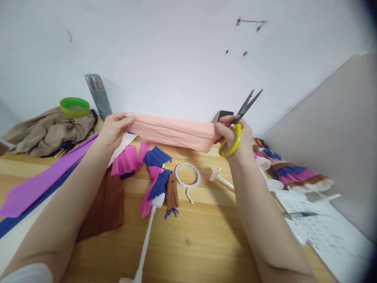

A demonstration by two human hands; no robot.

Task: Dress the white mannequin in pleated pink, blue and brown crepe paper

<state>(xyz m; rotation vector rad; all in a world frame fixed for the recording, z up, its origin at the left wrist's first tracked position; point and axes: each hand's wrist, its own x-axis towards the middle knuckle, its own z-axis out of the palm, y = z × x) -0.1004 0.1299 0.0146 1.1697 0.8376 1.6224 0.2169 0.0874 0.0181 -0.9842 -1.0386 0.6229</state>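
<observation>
A strip of pink crepe paper (173,131) is stretched between my two hands above the table. My left hand (116,127) pinches its left end between thumb and fingers. At the other end, my right hand (235,135) grips the paper and also carries yellow-handled scissors (237,135), whose dark blades point up and stand apart. Below the strip lies a white stick (147,236) with blue, magenta and brown paper pieces (160,182) at its top. A roll of white tape (187,175) rests beside it.
Purple paper (50,182) and brown paper (103,204) lie at left. Behind are a flask (98,96), green tape roll (74,107) and brown cloth (38,129). On the right are a white stand (222,179), layered paper ruffles (297,173) and a written sheet with a pen (303,214).
</observation>
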